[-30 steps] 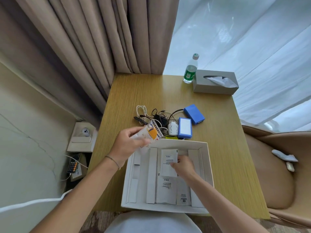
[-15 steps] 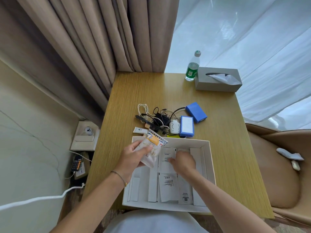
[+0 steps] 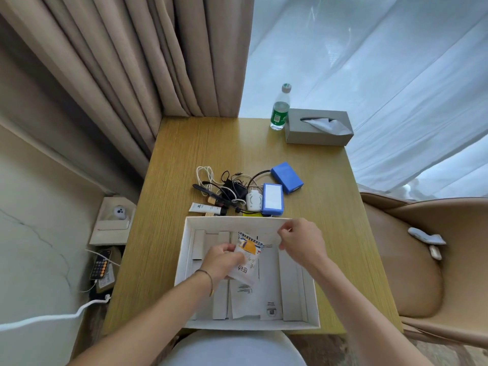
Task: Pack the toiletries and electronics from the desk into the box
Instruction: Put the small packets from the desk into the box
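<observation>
Gripping sachet [image 3: 247, 257] inside box [image 3: 182, 249], left hand [image 3: 220, 258]; right hand [image 3: 301, 241] curled, empty, over far rim.

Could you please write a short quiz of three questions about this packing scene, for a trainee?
1. True or false: the left hand holds a sachet over the box.
2. Which stands beside the tissue box? A) water bottle B) comb C) charger
3. Fill in: the two battery packs on the desk are ____ in colour.

Key: 1 true; 2 A; 3 blue.
</observation>
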Demonstrator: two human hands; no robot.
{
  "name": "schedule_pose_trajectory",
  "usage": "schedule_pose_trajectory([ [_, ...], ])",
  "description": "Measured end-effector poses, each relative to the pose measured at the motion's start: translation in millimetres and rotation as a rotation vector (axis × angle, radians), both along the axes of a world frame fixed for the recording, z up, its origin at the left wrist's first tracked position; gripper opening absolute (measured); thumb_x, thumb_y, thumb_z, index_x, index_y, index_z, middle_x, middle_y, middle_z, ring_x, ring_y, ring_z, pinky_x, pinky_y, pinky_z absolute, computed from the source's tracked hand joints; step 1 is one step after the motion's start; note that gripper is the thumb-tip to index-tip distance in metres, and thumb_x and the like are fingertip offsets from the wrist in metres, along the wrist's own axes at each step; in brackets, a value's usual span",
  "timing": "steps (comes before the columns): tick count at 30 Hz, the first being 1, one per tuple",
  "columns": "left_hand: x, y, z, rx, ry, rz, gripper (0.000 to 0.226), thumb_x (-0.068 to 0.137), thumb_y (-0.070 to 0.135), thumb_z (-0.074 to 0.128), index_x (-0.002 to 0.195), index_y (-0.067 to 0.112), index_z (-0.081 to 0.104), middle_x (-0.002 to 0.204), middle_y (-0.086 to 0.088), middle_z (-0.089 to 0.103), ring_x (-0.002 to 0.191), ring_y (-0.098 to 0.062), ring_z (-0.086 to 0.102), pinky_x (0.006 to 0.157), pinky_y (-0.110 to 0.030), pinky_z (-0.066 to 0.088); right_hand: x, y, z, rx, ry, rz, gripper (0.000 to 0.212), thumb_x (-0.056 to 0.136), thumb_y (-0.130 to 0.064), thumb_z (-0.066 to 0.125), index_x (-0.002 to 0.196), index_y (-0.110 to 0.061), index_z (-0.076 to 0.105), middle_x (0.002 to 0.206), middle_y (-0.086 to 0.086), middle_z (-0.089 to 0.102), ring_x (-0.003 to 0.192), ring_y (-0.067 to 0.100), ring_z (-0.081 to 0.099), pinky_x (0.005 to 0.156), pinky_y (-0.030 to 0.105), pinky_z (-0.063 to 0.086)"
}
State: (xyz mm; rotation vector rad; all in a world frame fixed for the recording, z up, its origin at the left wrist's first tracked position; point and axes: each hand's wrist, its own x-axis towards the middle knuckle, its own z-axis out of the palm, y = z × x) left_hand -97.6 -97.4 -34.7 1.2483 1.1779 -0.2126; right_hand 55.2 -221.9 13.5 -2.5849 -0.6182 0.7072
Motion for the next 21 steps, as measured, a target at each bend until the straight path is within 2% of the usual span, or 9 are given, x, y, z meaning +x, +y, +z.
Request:
schedule_pose_trajectory([
  [2, 10, -6, -12, 0.024, 0.020, -0.010, 0.019, 0.082, 0.005, 0.065, 0.094, 0.019, 0.069, 0.089, -0.003, 0.074, 0.076, -0.019, 0.072, 0.061, -0.032, 0.061, -1, -6, 4, 0.037, 0.016, -0.030, 0.025, 0.089, -0.015, 0.052, 0.087, -0.012, 0.076, 0.077, 0.004, 0.075, 0.071, 0.023, 0.071, 0.067, 0.041, 0.062],
  [6, 26, -14, -28, 0.153, 0.037, -0.040, 0.009, 0.082, 0.015, 0.070, 0.084, 0.023, 0.065, 0.094, -0.009, 0.074, 0.087, -0.028, 0.073, 0.079, -0.047, 0.062, -6, -17, 8, 0.098, 0.066, -0.056, 0.023, 0.088, -0.013, 0.053, 0.083, -0.017, 0.075, 0.073, -0.002, 0.074, 0.069, 0.018, 0.071, 0.068, 0.042, 0.062],
  [8, 32, -18, -34, 0.191, 0.040, -0.039, 0.010, 0.082, 0.019, 0.072, 0.084, 0.024, 0.064, 0.093, -0.006, 0.074, 0.085, -0.026, 0.073, 0.077, -0.045, 0.063, -8, -22, 11, 0.127, 0.104, -0.075, 0.024, 0.086, -0.012, 0.052, 0.078, -0.025, 0.071, 0.066, -0.004, 0.073, 0.064, 0.014, 0.070, 0.068, 0.041, 0.062],
  [10, 39, -22, -38, 0.212, 0.044, -0.037, 0.011, 0.081, 0.022, 0.073, 0.085, 0.025, 0.063, 0.093, -0.003, 0.072, 0.082, -0.021, 0.071, 0.071, -0.036, 0.062, -9, -26, 13, 0.135, 0.125, -0.086, 0.026, 0.085, -0.014, 0.051, 0.075, -0.031, 0.067, 0.063, -0.004, 0.073, 0.061, 0.014, 0.069, 0.066, 0.040, 0.062],
  [13, 47, -28, -47, 0.271, 0.078, -0.110, 0.019, 0.079, 0.027, 0.073, 0.095, 0.017, 0.070, 0.097, -0.001, 0.072, 0.091, -0.022, 0.067, 0.075, -0.028, 0.053, -9, -30, 16, 0.145, 0.136, -0.087, 0.027, 0.085, -0.014, 0.049, 0.074, -0.033, 0.065, 0.064, -0.004, 0.073, 0.061, 0.014, 0.069, 0.064, 0.040, 0.062],
  [14, 49, -30, -47, 0.275, 0.086, -0.130, 0.019, 0.078, 0.026, 0.073, 0.093, 0.014, 0.072, 0.093, -0.001, 0.073, 0.089, -0.023, 0.068, 0.075, -0.029, 0.054, -8, -31, 16, 0.150, 0.143, -0.092, 0.027, 0.086, -0.014, 0.049, 0.075, -0.032, 0.066, 0.064, -0.004, 0.073, 0.060, 0.012, 0.069, 0.064, 0.039, 0.062],
  [16, 53, -33, -49, 0.296, 0.100, -0.167, 0.012, 0.077, 0.023, 0.072, 0.076, 0.011, 0.071, 0.076, -0.001, 0.070, 0.077, -0.026, 0.067, 0.067, -0.027, 0.051, -8, -33, 15, 0.162, 0.148, -0.104, 0.026, 0.087, -0.015, 0.049, 0.078, -0.031, 0.067, 0.062, -0.004, 0.073, 0.057, 0.008, 0.067, 0.063, 0.036, 0.061],
  [18, 57, -34, -48, 0.337, 0.114, -0.194, 0.018, 0.077, 0.024, 0.071, 0.063, 0.014, 0.065, 0.064, 0.003, 0.066, 0.069, -0.021, 0.064, 0.061, -0.024, 0.046, -9, -35, 14, 0.168, 0.147, -0.107, 0.025, 0.088, -0.015, 0.050, 0.082, -0.031, 0.068, 0.064, -0.005, 0.073, 0.055, 0.004, 0.066, 0.061, 0.031, 0.061],
  [21, 60, -31, -44, 0.374, 0.128, -0.230, 0.015, 0.078, 0.026, 0.069, 0.066, 0.016, 0.068, 0.067, 0.004, 0.069, 0.069, -0.015, 0.065, 0.059, -0.022, 0.048, -11, -35, 13, 0.159, 0.148, -0.097, 0.025, 0.088, -0.015, 0.050, 0.085, -0.030, 0.069, 0.067, -0.004, 0.073, 0.060, 0.007, 0.068, 0.064, 0.036, 0.062],
])
